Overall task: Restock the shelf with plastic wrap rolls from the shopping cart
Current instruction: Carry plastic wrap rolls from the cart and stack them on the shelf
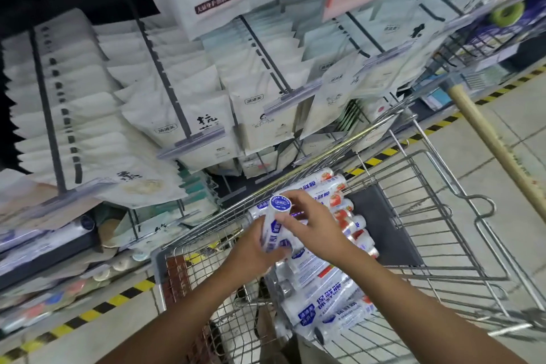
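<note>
Both my hands hold plastic wrap rolls [276, 223] upright over the wire shopping cart [461, 216]. My left hand [254, 251] grips the lower part of the white and blue rolls from the left. My right hand [313, 227] curls its fingers and thumb round their upper part from the right; one roll's round blue end cap faces me. Several more rolls [328, 298] lie stacked along the cart's left side. The shelf [59, 233] stands to the left, with a few rolls lying on its low level.
White packaged goods [177, 115] hang on pegs above and behind the cart. A yellow-and-black striped line [97, 307] runs along the floor at the shelf's base. A wooden handle [496, 148] leans at the right. The cart's right half holds nothing.
</note>
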